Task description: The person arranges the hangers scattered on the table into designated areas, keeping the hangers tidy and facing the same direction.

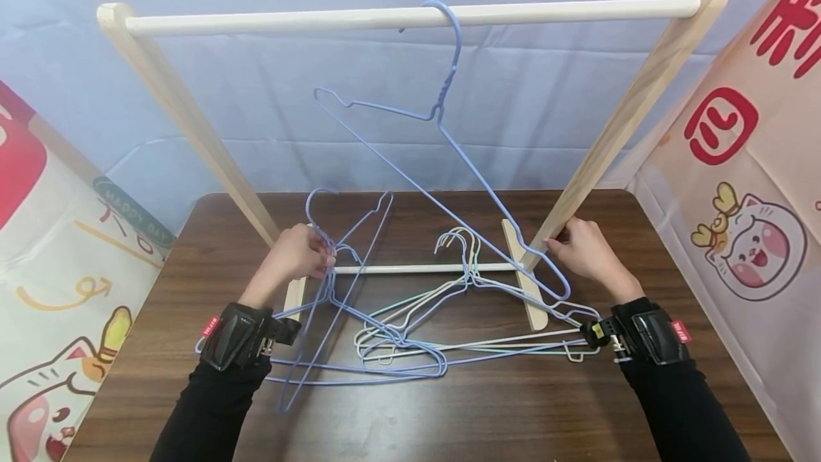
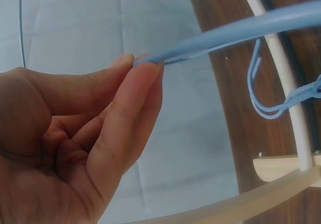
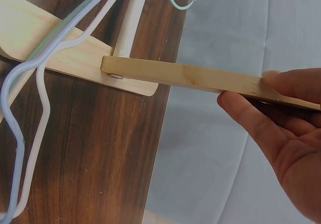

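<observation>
My left hand [image 1: 297, 259] pinches the hook of a blue wire hanger [image 2: 241, 30] between thumb and fingertips, beside the rack's left upright. That hanger hangs tilted over the table and overlaps other hangers in the head view. With thumb and fingers on either side, my right hand [image 1: 589, 251] grips the lower part of the rack's right wooden upright [image 3: 175, 73]. Another blue hanger [image 1: 442, 91] is hooked over the white top rail [image 1: 269, 23], turned at an angle, its lower corner reaching down near the right foot of the rack.
White, green and blue hangers [image 1: 471, 276] lie in a pile along the rack's white lower bar [image 1: 423, 269]. More blue hangers [image 1: 442, 364] lie to their left, overlapping them. The rack's left upright [image 1: 186, 116] stands on the brown table [image 1: 449, 423]. Printed cloths flank both sides.
</observation>
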`<action>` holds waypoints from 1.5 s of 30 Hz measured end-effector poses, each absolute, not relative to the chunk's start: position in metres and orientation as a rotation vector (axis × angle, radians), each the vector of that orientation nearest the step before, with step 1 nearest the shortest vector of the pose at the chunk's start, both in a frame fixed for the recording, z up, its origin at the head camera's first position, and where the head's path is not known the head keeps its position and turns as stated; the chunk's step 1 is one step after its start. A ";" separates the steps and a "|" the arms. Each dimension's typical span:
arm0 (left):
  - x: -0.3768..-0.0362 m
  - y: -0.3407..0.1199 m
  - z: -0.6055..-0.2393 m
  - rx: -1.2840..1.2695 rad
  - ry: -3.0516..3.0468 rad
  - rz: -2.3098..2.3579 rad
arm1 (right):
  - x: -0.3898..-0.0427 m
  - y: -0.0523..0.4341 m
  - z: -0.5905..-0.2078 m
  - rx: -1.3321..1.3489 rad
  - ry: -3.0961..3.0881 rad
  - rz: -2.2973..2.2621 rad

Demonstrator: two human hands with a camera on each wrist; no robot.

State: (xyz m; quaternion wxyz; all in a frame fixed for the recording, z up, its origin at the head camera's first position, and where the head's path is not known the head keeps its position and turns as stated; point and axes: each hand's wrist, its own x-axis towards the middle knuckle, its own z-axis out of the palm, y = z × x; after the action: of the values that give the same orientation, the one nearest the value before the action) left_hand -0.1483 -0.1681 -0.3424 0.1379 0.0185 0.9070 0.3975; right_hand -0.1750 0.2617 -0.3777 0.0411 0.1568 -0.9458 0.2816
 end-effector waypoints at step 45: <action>-0.144 -0.170 -0.300 0.021 2.775 0.957 | -0.175 0.262 -0.379 0.515 -2.869 0.853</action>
State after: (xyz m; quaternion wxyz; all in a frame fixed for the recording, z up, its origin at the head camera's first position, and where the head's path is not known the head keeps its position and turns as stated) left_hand -0.1437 -0.1700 -0.3001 0.1027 0.0071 0.9404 0.3241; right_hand -0.1753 0.2619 -0.3794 0.0521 0.1692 -0.9434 0.2806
